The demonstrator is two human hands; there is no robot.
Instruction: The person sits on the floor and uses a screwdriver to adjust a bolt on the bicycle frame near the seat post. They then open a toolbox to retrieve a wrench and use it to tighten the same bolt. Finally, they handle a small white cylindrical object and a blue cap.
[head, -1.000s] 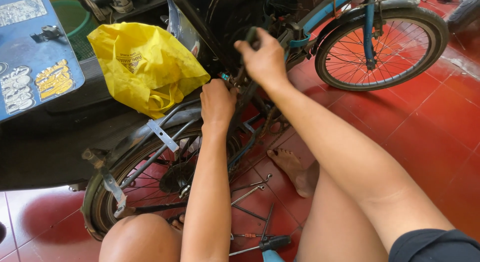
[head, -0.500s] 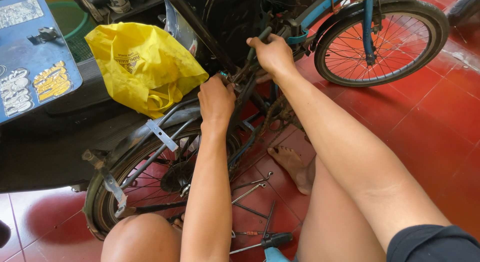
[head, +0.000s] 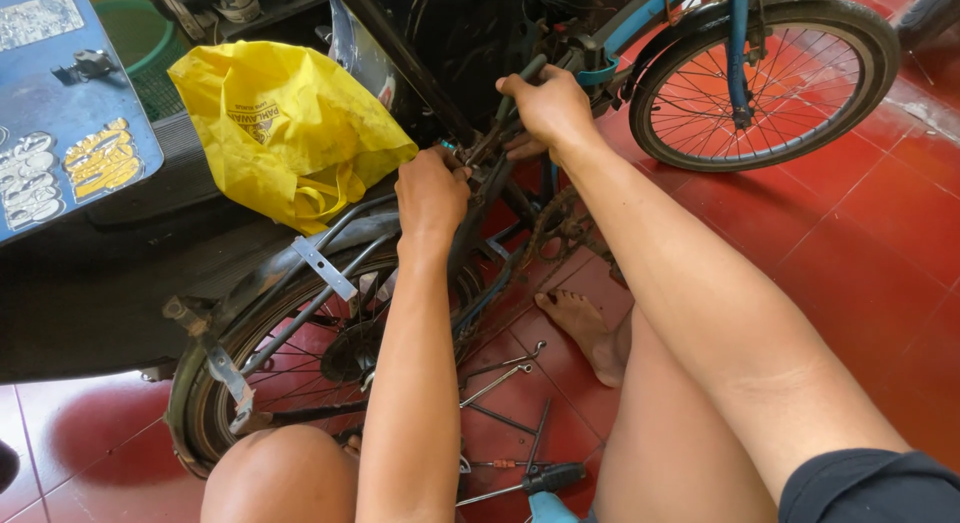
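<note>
Head view, steeply down, close

Two bicycle wheels (head: 765, 78) (head: 300, 368), one yellow bag (head: 285, 128), two wrenches (head: 500, 368), one screwdriver (head: 530, 480).

Right hand (head: 545, 108) lower, nearer left hand (head: 432, 191)

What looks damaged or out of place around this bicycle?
The chain looks rusty. The rear mudguard looks worn and dirty. Wrenches and a screwdriver lie loose on the red floor. Otherwise nothing is spilled.
</note>
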